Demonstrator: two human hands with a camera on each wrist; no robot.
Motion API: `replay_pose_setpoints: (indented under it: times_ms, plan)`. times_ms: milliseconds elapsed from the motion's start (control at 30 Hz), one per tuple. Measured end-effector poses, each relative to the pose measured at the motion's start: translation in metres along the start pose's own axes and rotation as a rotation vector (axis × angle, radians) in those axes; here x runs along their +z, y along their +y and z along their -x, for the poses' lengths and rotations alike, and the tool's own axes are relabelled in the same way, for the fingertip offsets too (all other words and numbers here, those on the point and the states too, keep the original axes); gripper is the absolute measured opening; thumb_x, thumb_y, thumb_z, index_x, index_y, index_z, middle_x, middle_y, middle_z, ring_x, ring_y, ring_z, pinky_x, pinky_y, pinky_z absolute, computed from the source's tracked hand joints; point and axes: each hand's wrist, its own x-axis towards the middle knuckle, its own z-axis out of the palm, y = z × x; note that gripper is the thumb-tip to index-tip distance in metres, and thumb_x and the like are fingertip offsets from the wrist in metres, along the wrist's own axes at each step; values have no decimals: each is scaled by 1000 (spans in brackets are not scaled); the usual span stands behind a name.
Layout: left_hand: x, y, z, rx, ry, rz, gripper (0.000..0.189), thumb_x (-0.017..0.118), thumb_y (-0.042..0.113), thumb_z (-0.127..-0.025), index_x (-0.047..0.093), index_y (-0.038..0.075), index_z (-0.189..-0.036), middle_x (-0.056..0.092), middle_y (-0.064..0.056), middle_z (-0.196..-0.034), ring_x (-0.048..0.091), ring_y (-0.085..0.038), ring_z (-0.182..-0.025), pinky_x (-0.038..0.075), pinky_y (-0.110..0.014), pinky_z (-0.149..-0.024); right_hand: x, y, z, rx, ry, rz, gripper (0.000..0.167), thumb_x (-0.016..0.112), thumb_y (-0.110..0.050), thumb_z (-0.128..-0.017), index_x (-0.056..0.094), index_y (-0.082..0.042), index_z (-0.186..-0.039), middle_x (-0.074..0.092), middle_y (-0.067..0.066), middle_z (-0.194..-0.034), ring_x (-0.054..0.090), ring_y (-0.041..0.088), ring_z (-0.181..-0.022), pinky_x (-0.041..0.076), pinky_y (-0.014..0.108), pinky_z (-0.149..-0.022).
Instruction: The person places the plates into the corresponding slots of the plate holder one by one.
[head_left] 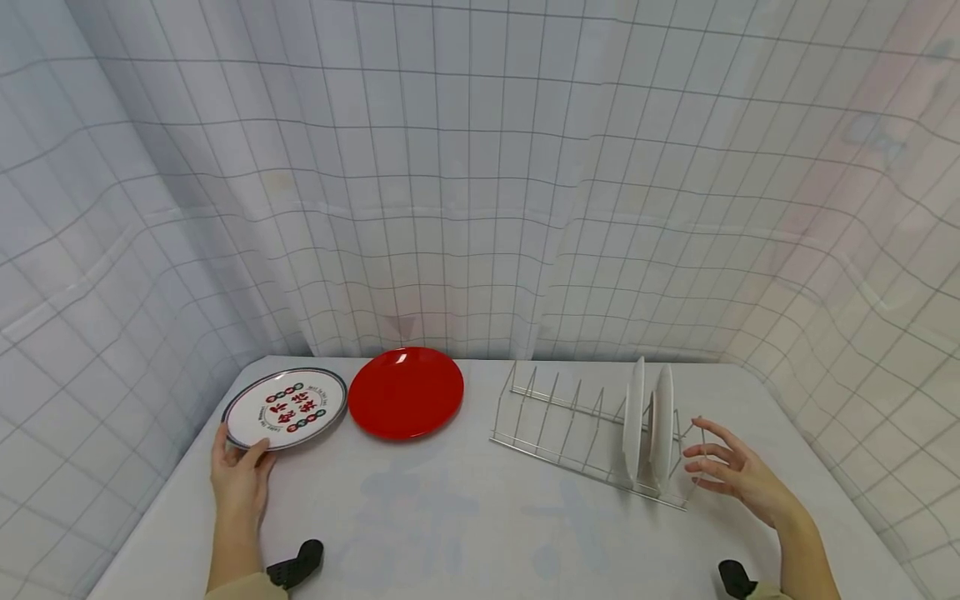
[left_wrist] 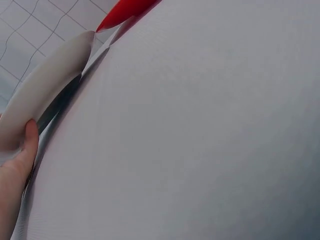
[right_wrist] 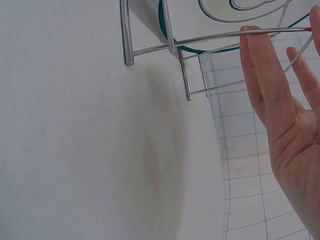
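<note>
My left hand point(head_left: 242, 479) grips the near left rim of a white plate point(head_left: 251, 408) with red characters and a dark edge band. In the left wrist view the thumb point(left_wrist: 31, 135) lies against the plate's pale underside point(left_wrist: 50, 82), which leans up from the table. On the right, my right hand point(head_left: 750, 479) is at the end of a wire dish rack point(head_left: 585, 473). Its nearly straight fingers point(right_wrist: 267, 70) touch the curved end wire in the right wrist view. Two white plates point(head_left: 634, 421) stand on edge in the rack's right-hand slots.
A glossy red plate point(head_left: 407, 393) lies face up just right of the white plate. White cloth covers the table point(head_left: 450, 517). Checked white curtains point(head_left: 487, 208) hang behind and at both sides. Black wrist mounts point(head_left: 300, 565) show by both sleeves.
</note>
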Motion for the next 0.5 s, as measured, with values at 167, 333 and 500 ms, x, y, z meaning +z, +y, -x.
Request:
replay_pose_setpoints:
  times_ms: [167,333,500]
  plan:
    - [-1,5,0,-16,-40,165,85,66,-6,-78,29,40,-139,13,-1,-149,60,-9,-94,50,-24,-81,1,0,0,2,-5,-2,59,41,0,-96,10,-6,-145,57,-2,-111,60,11,-98,51,28,-82]
    - [3,14,2,12,-73,229,82,60,-14,-78,35,36,-138,23,0,-142,63,-12,-87,55,-27,-66,0,1,0,0,-8,-3,57,41,0,-96,14,-11,-145,56,-2,-111,60,12,-99,51,28,-83]
    - [15,22,4,93,-103,226,80,60,-17,-77,38,31,-137,42,-6,-120,62,-14,-88,56,-29,-63,0,1,0,-4,-7,10,57,41,0,-96,17,-14,-145,55,1,-112,60,14,-100,51,28,-83]
